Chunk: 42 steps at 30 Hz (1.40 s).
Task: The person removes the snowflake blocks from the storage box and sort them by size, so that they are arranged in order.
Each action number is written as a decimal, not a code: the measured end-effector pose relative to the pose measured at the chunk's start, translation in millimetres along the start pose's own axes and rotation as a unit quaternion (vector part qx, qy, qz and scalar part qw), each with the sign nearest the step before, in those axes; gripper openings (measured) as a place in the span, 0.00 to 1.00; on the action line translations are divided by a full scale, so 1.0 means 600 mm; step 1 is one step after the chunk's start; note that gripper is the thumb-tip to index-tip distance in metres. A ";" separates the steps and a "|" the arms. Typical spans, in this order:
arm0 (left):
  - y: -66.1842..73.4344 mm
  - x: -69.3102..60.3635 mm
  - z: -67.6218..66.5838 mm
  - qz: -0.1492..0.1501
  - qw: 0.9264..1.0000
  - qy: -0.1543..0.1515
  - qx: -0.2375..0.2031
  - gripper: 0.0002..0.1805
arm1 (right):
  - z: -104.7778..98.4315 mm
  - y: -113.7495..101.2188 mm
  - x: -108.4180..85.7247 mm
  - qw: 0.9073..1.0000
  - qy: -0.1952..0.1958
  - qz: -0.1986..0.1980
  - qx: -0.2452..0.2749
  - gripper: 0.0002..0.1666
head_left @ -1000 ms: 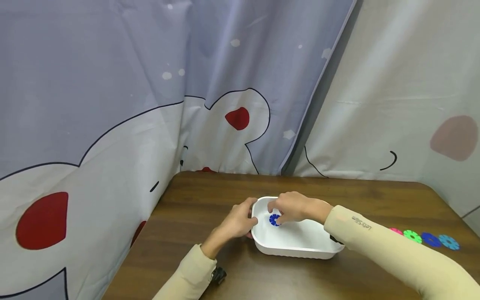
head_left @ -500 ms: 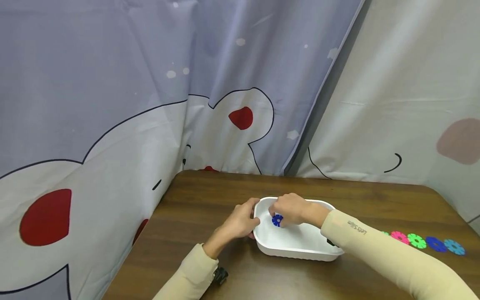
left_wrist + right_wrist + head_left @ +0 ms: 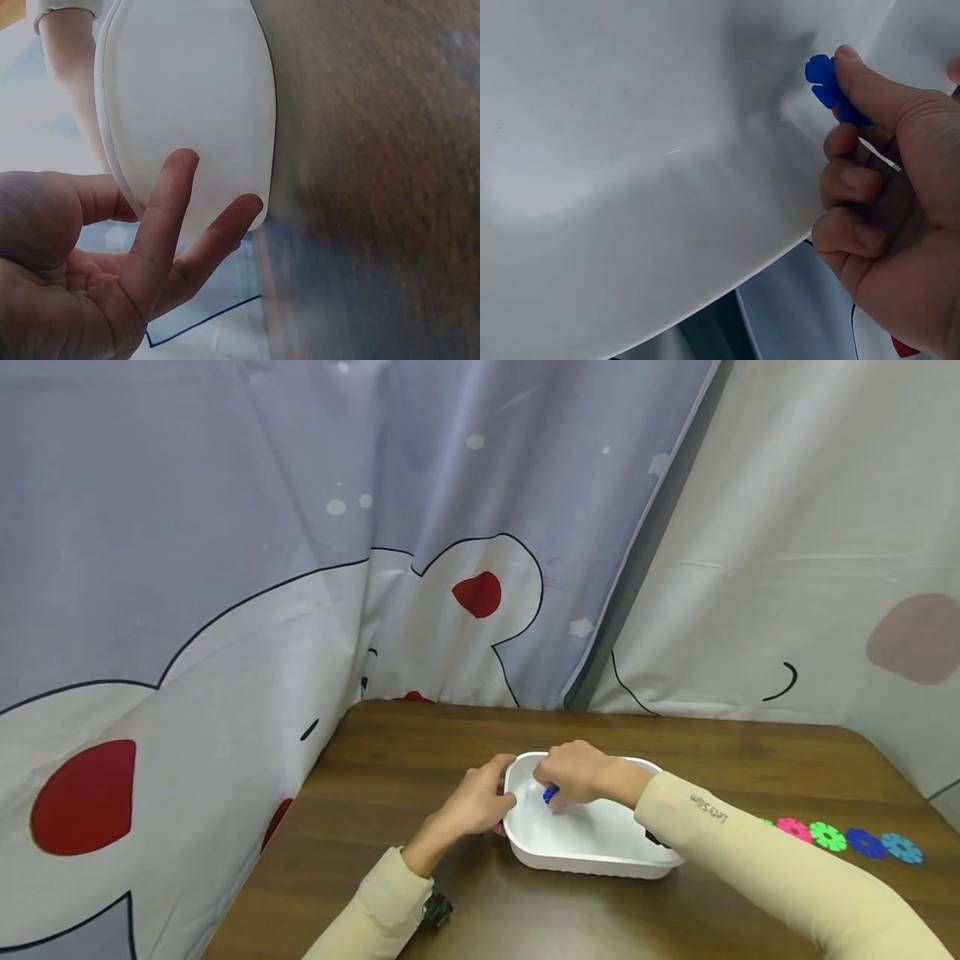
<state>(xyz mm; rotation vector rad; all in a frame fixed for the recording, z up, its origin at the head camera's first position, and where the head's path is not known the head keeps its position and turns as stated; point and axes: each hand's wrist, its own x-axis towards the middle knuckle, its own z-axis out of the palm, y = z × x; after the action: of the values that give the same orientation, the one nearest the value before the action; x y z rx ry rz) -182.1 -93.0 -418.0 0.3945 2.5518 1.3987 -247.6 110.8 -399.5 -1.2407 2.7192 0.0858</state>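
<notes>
My right hand [image 3: 581,771] is inside the white plastic tub [image 3: 592,863] and pinches a blue notched toy disc [image 3: 825,86] between thumb and fingers. In the right wrist view the disc is lifted off the tub's floor, its notched edge sticking out past the thumb; the fingers hide the rest. At the tub's left end, my left hand [image 3: 474,802] holds the rim. The left wrist view has the thumb at the rim and the fingertips [image 3: 182,159] against the outer wall.
On the brown wooden table [image 3: 420,743], a row of notched discs lies right of the tub: pink [image 3: 794,829], green [image 3: 828,837], dark blue [image 3: 866,843] and light blue [image 3: 902,848]. My right sleeve partly covers another green one. Printed curtains [image 3: 465,485] hang behind the table.
The blue disc lay face-up in the tub under my right fingers; now it is pinched and turned, showing less of itself. My left hand keeps its place on the rim.
</notes>
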 end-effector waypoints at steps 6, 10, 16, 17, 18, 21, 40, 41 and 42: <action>0.002 0.004 -0.001 -0.002 1.000 0.002 0.002 0.34 | -0.020 0.006 -0.015 0.998 -0.009 0.017 0.056 0.17; 0.002 0.003 0.000 -0.003 1.000 0.004 -0.004 0.34 | -0.032 0.012 -0.030 0.995 -0.016 0.031 0.095 0.12; 0.001 0.002 0.000 -0.005 1.000 0.004 -0.011 0.34 | -0.035 0.028 -0.055 0.982 -0.026 0.050 0.180 0.08; 0.001 0.002 0.000 -0.006 1.000 0.005 -0.011 0.34 | -0.033 0.032 -0.060 0.978 -0.028 0.052 0.200 0.07; 0.001 0.003 0.000 -0.007 1.000 0.005 -0.011 0.34 | -0.031 0.035 -0.064 0.974 -0.030 0.050 0.220 0.07; 0.001 0.003 0.001 -0.005 1.000 0.005 -0.012 0.34 | -0.023 0.046 -0.077 0.958 -0.035 0.036 0.282 0.08; -0.001 0.001 0.005 -0.009 1.000 0.003 -0.012 0.35 | -0.017 0.133 -0.216 0.903 0.058 0.048 0.424 0.14; 0.000 0.001 0.004 -0.009 1.000 0.002 -0.012 0.35 | -0.017 0.137 -0.224 0.902 0.061 0.044 0.425 0.15; 0.001 0.002 0.003 -0.009 1.000 0.002 -0.012 0.35 | -0.017 0.142 -0.230 0.902 0.064 0.037 0.425 0.15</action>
<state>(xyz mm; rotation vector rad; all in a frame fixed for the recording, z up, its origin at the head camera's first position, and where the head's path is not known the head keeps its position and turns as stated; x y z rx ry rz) -182.5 -90.9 -418.7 0.3640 2.5325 1.4245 -223.7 268.8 -368.3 -0.8731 2.3971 -1.0800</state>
